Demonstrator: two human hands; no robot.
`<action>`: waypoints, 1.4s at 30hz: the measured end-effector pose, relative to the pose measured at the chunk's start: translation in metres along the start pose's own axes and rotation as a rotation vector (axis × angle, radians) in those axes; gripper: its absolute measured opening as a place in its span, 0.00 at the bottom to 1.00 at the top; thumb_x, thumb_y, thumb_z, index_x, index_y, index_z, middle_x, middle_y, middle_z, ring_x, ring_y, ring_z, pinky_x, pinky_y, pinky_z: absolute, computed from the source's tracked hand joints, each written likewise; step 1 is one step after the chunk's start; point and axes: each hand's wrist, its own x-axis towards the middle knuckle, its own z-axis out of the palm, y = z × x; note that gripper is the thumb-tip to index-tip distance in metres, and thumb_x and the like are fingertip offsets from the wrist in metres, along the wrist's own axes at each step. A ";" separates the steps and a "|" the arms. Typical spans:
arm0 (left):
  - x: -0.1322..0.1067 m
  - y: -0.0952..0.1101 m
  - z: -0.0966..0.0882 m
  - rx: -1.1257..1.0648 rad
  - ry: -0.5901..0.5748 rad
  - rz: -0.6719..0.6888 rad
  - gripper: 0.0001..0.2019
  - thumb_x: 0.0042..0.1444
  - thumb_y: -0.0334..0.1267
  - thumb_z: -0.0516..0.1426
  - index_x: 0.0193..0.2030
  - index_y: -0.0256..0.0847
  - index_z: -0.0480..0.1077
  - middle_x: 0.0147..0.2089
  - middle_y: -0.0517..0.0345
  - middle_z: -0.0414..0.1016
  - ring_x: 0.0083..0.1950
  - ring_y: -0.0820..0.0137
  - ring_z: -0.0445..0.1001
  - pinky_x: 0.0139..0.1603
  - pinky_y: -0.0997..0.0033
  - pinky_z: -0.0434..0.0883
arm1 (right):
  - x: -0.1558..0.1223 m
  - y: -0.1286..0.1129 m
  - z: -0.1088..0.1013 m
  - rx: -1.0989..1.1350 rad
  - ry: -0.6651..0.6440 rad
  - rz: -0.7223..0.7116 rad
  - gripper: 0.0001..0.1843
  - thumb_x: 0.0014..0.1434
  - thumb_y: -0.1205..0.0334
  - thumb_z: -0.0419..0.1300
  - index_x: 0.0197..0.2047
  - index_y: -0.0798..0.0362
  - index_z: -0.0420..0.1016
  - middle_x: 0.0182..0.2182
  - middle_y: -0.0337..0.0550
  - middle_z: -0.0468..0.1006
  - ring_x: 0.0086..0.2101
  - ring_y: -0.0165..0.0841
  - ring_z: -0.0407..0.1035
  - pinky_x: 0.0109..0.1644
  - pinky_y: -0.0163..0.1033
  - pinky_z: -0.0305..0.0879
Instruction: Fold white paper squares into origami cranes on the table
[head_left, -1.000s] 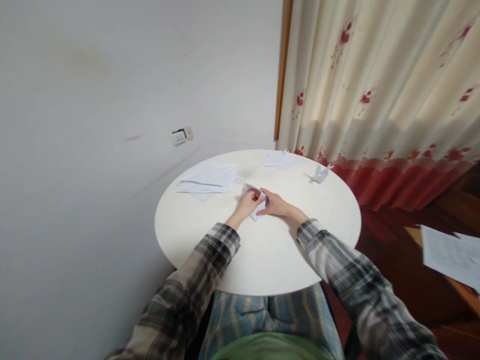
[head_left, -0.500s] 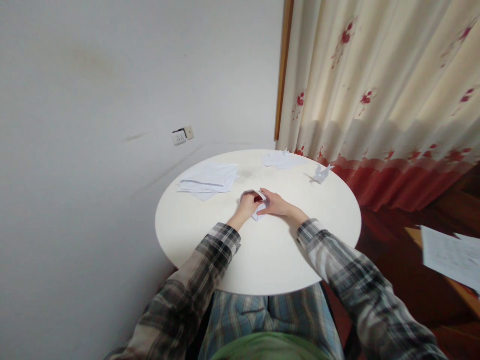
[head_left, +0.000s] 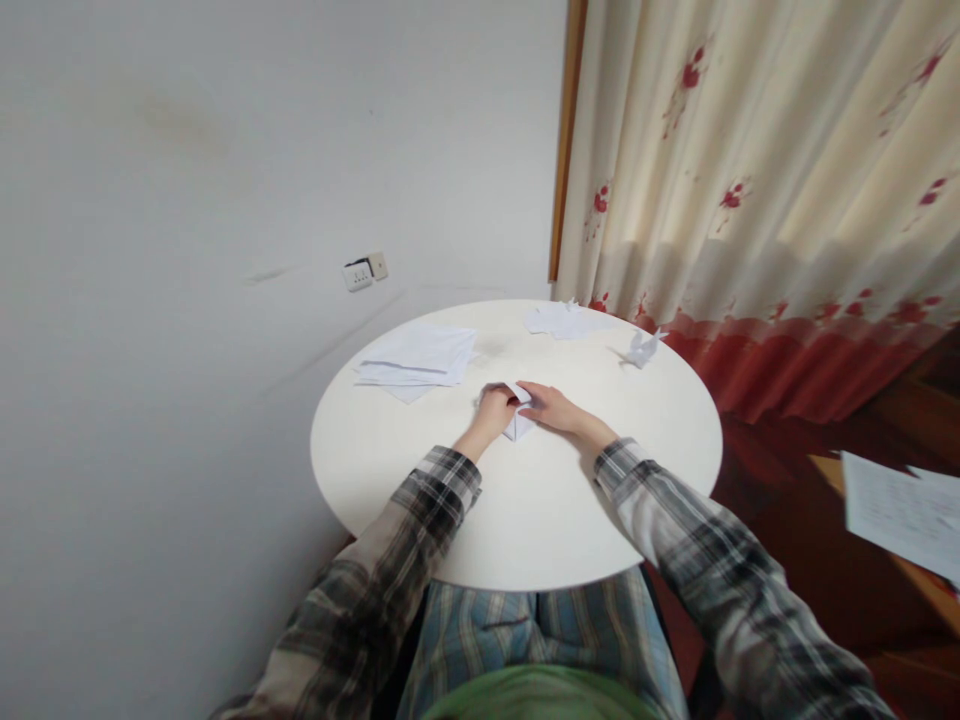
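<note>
A small piece of folded white paper [head_left: 517, 428] lies on the round white table [head_left: 525, 520], between my two hands. From its left side, my left hand [head_left: 495, 410] grips the paper with curled fingers, partly hiding it. My right hand [head_left: 553, 407] is on the paper's right side, fingers closed on its edge. A raised flap shows between the fingertips, and one corner points toward me. The fold's far side is covered by my fingers.
A stack of white paper sheets [head_left: 418, 355] lies at the table's back left. More paper [head_left: 562, 320] is at the far edge, and a folded paper figure [head_left: 643, 347] stands at the right. Written sheets [head_left: 900, 510] rest on a lower surface at far right. A wall socket [head_left: 358, 276] is behind.
My right hand's fingers have shifted slightly and drawn together on the paper; its thumb no longer reaches as low. The left hand stays nearly in place.
</note>
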 end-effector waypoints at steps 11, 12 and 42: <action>-0.005 0.009 -0.004 -0.046 -0.030 0.023 0.11 0.48 0.28 0.54 0.37 0.36 0.75 0.39 0.51 0.77 0.40 0.67 0.73 0.46 0.68 0.68 | 0.002 0.004 -0.001 -0.160 0.026 -0.029 0.16 0.59 0.61 0.51 0.50 0.52 0.67 0.44 0.47 0.73 0.44 0.35 0.66 0.49 0.42 0.59; -0.006 0.010 -0.004 -0.063 -0.026 0.031 0.10 0.49 0.30 0.55 0.37 0.37 0.74 0.39 0.51 0.77 0.40 0.67 0.73 0.45 0.69 0.68 | 0.002 0.004 -0.001 -0.161 0.030 -0.026 0.15 0.58 0.62 0.51 0.49 0.51 0.68 0.43 0.46 0.73 0.44 0.35 0.66 0.49 0.42 0.59; -0.001 0.004 -0.004 0.108 0.074 -0.054 0.10 0.49 0.27 0.53 0.35 0.36 0.75 0.38 0.48 0.76 0.41 0.65 0.73 0.45 0.68 0.68 | 0.002 0.002 -0.004 -0.171 0.019 -0.013 0.18 0.57 0.59 0.54 0.51 0.49 0.67 0.43 0.46 0.73 0.44 0.36 0.65 0.49 0.42 0.57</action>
